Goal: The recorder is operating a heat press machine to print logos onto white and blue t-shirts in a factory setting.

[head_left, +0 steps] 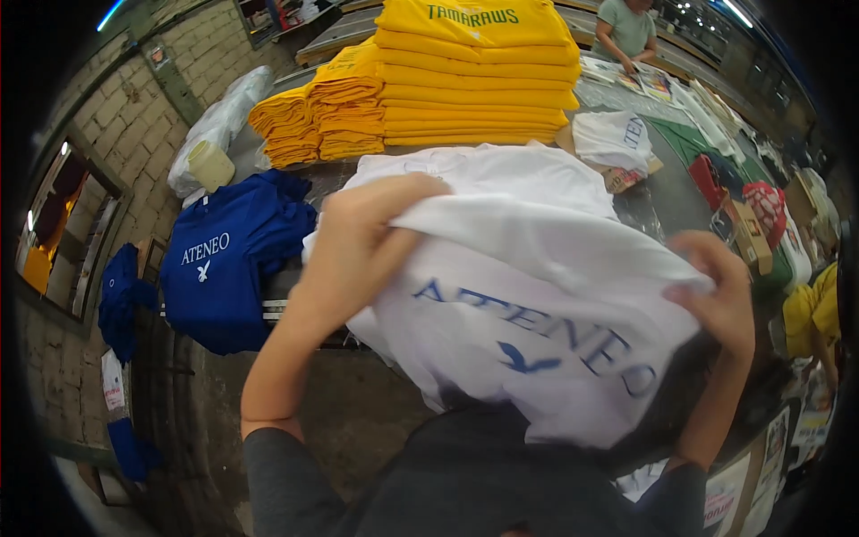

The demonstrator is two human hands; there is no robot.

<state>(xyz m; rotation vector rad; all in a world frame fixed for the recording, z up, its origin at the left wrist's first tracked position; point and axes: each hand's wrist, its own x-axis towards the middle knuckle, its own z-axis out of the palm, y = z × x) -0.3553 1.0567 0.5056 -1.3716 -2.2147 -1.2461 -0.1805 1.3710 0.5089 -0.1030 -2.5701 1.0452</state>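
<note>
A white T-shirt [537, 304] with blue lettering and a small blue bird emblem hangs between my hands, partly against my body. My left hand [380, 219] is closed on its upper left edge, thumb on the near side. On the opposite edge, my right hand [711, 286] pinches the cloth, slightly blurred. Behind it, more white shirts [501, 166] lie on the table. To the left, blue T-shirts [215, 268] with white lettering drape over the table edge. Tall stacks of folded yellow shirts [474, 80] rise at the back.
A folded white shirt [613, 143] rests on a cardboard box at back right. A cream plastic container [210, 166] stands by wrapped bundles [237, 103] on the left. Another person [626, 31] works at the far table. Boxes and cloth [761, 215] clutter the right side.
</note>
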